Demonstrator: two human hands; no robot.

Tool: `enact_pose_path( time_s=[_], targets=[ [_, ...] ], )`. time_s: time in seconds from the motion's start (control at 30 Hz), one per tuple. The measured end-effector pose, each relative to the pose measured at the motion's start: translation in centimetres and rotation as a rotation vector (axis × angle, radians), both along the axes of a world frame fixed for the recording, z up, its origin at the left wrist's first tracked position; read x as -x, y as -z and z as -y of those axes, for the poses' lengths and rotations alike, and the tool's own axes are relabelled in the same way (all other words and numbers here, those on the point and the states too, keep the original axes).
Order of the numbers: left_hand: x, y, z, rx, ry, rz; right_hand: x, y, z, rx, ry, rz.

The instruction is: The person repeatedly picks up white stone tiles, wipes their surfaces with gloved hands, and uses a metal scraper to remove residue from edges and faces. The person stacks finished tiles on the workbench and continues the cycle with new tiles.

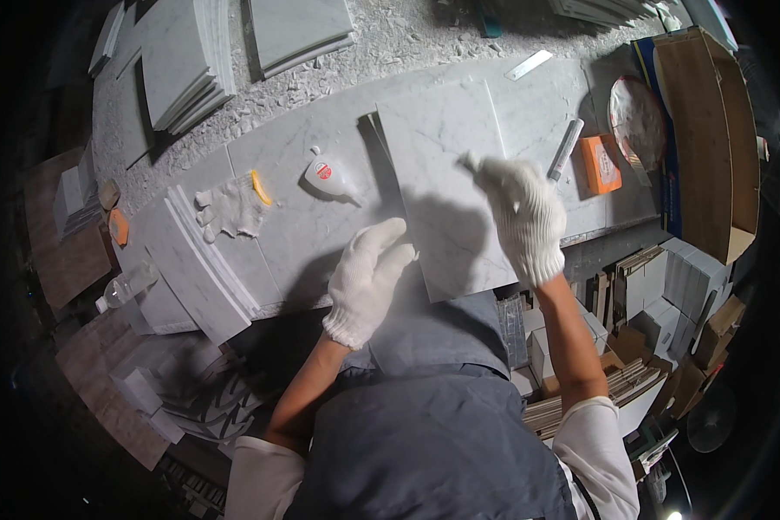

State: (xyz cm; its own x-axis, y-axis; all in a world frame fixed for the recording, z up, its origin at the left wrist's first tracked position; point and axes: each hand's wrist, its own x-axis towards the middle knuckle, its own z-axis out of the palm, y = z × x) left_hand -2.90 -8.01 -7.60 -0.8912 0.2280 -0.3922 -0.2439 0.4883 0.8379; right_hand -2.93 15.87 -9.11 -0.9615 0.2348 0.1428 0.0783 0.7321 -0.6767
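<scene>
A rectangular white marble tile (451, 121) with grey veins lies in front of me, overhanging the near edge of the worktop. Over its right part is my right hand (524, 217), in a white knitted glove. Its fingers are curled, and a small greyish tip sticks out at their far left; I cannot make out what it belongs to. My left hand (366, 279), gloved the same way, hovers beside the tile's left edge with thumb and fingers apart, holding nothing. A white squeeze bottle (329, 178) with a red label lies farther left.
Left are a spare glove (236, 206), leaning tile strips (204, 269) and a clear plastic bottle (128, 286). Right are a marker (567, 149), an orange box (600, 165), a round clear-wrapped item (637, 121) and a cardboard box (706, 130). Tile stacks (182, 65) stand at the back.
</scene>
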Motion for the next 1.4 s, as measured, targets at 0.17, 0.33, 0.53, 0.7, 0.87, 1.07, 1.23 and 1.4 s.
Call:
enact_pose_path(
  time_s=[0.17,0.33,0.53,0.7,0.87,1.07,1.23,1.4],
  targets=[
    [-1.3,-0.2,0.0,0.124,0.263,-0.187,5.1,2.2,1.8,-0.377,-0.073,-0.016],
    [-2.4,-0.7,-0.1,0.187,0.3,-0.145,4.3,1.1,3.9,-0.224,-0.021,0.456],
    [-2.0,-0.9,0.1,0.199,0.332,-0.234,6.7,0.8,2.3,-0.511,-0.265,0.129],
    [-1.8,-1.3,0.7,0.156,0.302,-0.191,4.8,-0.8,2.6,-0.343,-0.245,0.313],
    [-2.5,-1.2,0.7,0.185,0.345,-0.22,7.5,0.0,1.9,-0.671,-0.221,0.155],
    [-2.8,-1.3,0.6,0.176,0.334,-0.235,5.2,-0.7,2.4,-0.614,-0.344,0.321],
    [-3.0,-1.3,0.2,0.145,0.368,-0.252,6.4,-0.1,2.0,-0.397,-0.328,0.342],
    [-3.6,-1.7,0.3,0.178,0.351,-0.257,5.3,0.0,2.0,-0.655,-0.369,0.351]
  ],
)
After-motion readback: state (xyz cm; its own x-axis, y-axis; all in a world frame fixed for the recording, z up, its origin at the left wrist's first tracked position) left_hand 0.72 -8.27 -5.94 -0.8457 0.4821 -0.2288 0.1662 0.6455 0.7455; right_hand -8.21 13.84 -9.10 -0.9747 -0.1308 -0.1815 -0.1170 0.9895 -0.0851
